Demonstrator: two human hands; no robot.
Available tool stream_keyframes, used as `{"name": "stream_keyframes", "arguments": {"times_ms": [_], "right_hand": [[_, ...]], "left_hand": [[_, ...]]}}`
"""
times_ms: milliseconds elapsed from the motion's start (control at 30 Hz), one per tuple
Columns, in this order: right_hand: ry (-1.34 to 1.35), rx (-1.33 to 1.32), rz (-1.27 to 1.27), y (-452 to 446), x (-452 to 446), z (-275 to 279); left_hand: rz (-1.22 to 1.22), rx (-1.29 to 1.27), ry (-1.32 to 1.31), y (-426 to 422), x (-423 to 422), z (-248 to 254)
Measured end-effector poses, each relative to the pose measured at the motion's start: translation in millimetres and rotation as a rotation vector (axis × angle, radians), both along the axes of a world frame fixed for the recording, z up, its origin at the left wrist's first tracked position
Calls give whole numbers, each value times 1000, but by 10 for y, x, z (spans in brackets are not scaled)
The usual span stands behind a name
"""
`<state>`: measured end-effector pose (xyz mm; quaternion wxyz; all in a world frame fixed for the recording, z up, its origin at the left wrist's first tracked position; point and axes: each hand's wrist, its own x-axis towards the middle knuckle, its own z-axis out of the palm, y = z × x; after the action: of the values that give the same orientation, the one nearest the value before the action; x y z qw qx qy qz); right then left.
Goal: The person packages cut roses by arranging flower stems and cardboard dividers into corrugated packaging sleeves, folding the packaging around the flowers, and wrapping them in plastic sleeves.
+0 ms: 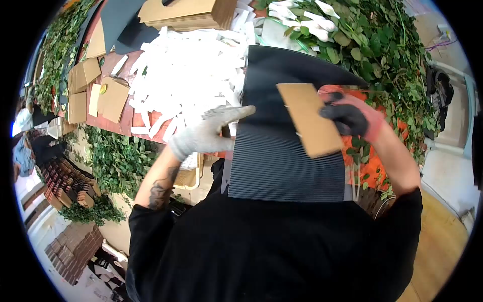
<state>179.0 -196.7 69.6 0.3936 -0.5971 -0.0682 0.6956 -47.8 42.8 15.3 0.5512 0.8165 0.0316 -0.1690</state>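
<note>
A brown cardboard piece [309, 120] is tilted over the black sheet, its right edge held by my right hand [349, 115], which wears a red glove with dark fingers. Below it lies the black sheet [287, 168], ridged in its near half and smooth in its far half. By the sheet's left edge is my left hand [209, 132] in a pale grey glove. Its upper fingers stretch out over that edge, apart from the lower ones, and nothing shows between them. Clear plastic [356, 176] sticks out along the sheet's right side.
Many white strips [186, 75] lie heaped left of the sheet on a reddish table [108, 119]. Behind them is a cardboard stack [188, 15]. Leafy green stems [377, 48] and white wrapped buds [309, 20] are at the back right. More cardboard pieces [113, 100] lie left.
</note>
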Motion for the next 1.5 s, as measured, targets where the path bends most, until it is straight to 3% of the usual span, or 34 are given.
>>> {"name": "stream_keyframes", "arguments": {"times_ms": [67,100,167,233,367,433,500,567,633,667,700,733,767,900,967,1033,1100,1133,1200,1233,1300,1367,1467,1500], "right_hand": [[169,28,-128,34,31,-734],[152,2,-245,135,-35,-820],[110,94,-156,185,-31,-1014],[85,126,-135,183,-58,-1229],[-22,165,-34,193,-58,-1163],[-90,9,-24,122,24,-1252],[-164,-137,-6,15,166,-1525],[-105,99,-131,-218,252,-2141],[-89,222,-192,-235,215,-2154],[-350,425,-156,-145,34,-1938],[-204,256,-123,-14,3,-1735],[-69,80,-94,117,-28,-1530],[-70,76,-141,190,-70,-1477],[207,152,-161,193,18,-1270],[334,192,-161,249,53,-872],[157,201,-30,248,-11,-125],[-375,393,-292,45,-170,291],[-953,586,8,41,-31,406],[-1593,408,496,237,-14,736],[-1593,407,490,268,-20,648],[-2040,439,583,326,54,340],[-1998,371,587,385,58,332],[-1919,268,547,449,-37,553],[-1897,475,472,401,-60,595]], "left_hand": [[-24,51,-60,-66,46,-451],[-25,25,-158,-71,52,-643],[-17,-9,-253,-61,88,-724],[21,-164,-80,-21,123,-664],[18,-161,-119,-7,153,-727],[92,-188,227,42,143,-713],[14,-48,209,73,146,-728],[26,-41,300,25,215,-481],[-22,5,200,2,218,-488],[-64,43,111,-22,206,-523],[-61,45,103,-72,156,-703],[-4,52,-125,-142,69,-986],[52,62,-352,-197,58,-969],[16,109,-352,-179,4,-862],[-1,123,-343,-147,4,-866],[-7,143,-338,-119,30,-904],[-15,90,-307,-147,38,-1004],[-1,56,-279,-148,32,-957],[11,82,-322,-159,30,-925],[2,108,-367,-163,38,-916],[4,116,-333,-168,40,-955],[-6,208,-339,-158,39,-1000],[8,138,-262,-175,57,-949],[10,137,-262,-176,47,-971]]}}
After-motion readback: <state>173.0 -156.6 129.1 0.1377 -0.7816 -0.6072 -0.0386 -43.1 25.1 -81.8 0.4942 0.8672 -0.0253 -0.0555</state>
